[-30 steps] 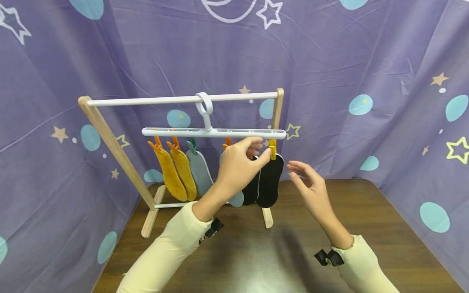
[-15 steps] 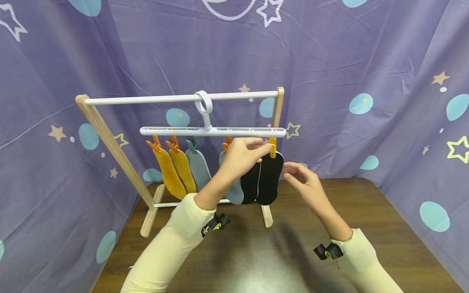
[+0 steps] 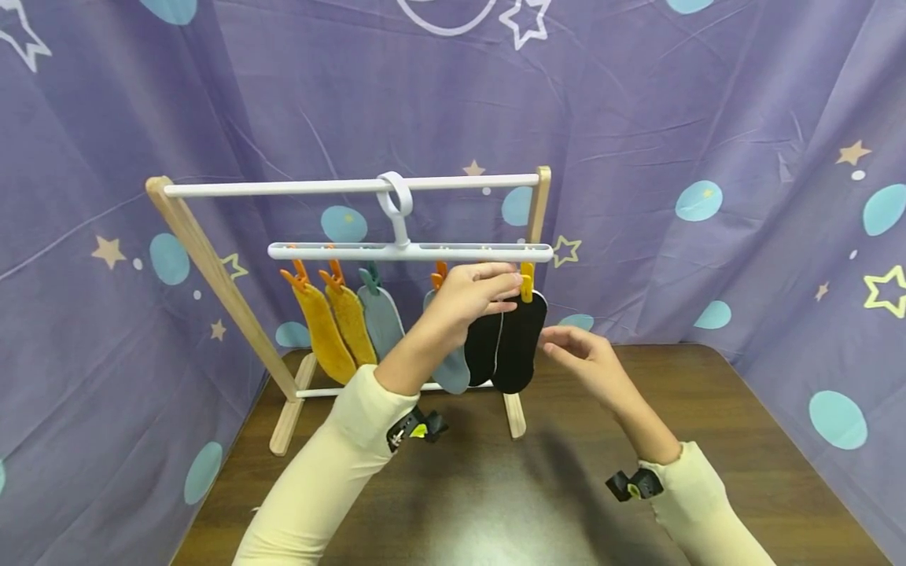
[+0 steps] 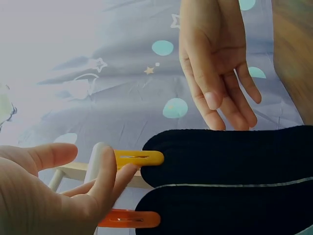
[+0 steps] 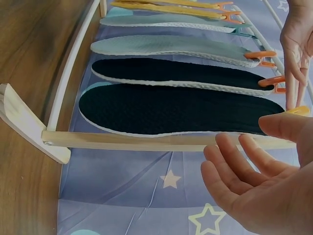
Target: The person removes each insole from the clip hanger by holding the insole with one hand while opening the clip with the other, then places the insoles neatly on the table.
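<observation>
Shoe insoles hang from clips on a white hanger (image 3: 403,251). At its right end a yellow clip (image 3: 527,284) holds a black insole (image 3: 520,346). My left hand (image 3: 470,295) is beside this clip, its fingers at the clip and its thumb apart, as the left wrist view shows. My right hand (image 3: 583,358) is by the insole's right edge, fingers loosely bent and thumb apart; whether it touches is unclear. Another black insole (image 5: 171,73) hangs from an orange clip (image 5: 271,82). Further left are two grey-blue insoles (image 3: 381,318) and two yellow insoles (image 3: 322,330).
The hanger hooks over the white rod (image 3: 283,189) of a rack with wooden legs (image 3: 226,291). The rack stands on a brown wooden table (image 3: 481,503). A purple curtain (image 3: 637,141) with stars surrounds the table.
My right hand has moved left, closer to the edge of the right-hand black insole. My left hand has stayed by the yellow clip, with its fingers shifting slightly.
</observation>
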`<state>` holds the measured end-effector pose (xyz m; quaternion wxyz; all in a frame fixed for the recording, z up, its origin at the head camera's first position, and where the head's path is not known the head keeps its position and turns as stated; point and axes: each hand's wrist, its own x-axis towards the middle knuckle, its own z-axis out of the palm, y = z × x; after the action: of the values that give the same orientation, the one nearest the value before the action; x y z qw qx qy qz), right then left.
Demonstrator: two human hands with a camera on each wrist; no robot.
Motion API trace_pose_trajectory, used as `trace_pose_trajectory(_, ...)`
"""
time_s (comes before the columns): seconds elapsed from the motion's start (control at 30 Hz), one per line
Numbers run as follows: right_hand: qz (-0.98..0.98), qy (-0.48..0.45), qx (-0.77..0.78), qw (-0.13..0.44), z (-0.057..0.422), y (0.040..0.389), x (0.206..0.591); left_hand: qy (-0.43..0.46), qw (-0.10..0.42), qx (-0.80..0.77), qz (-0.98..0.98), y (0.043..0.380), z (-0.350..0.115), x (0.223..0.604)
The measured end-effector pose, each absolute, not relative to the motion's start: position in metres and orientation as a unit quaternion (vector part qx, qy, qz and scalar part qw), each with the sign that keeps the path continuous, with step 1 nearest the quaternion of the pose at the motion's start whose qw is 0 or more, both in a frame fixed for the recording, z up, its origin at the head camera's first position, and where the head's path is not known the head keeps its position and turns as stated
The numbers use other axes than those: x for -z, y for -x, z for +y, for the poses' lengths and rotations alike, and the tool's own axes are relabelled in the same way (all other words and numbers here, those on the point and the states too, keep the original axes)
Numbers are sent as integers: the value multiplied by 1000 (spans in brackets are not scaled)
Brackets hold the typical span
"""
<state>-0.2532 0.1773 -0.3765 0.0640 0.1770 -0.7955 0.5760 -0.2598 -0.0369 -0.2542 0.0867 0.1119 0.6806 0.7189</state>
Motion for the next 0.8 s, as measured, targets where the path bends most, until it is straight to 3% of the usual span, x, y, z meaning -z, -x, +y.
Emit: trace_pose_trajectory(0.8, -793, -183, -572, 106, 170, 264, 386, -75, 27, -770, 634, 271, -15, 275)
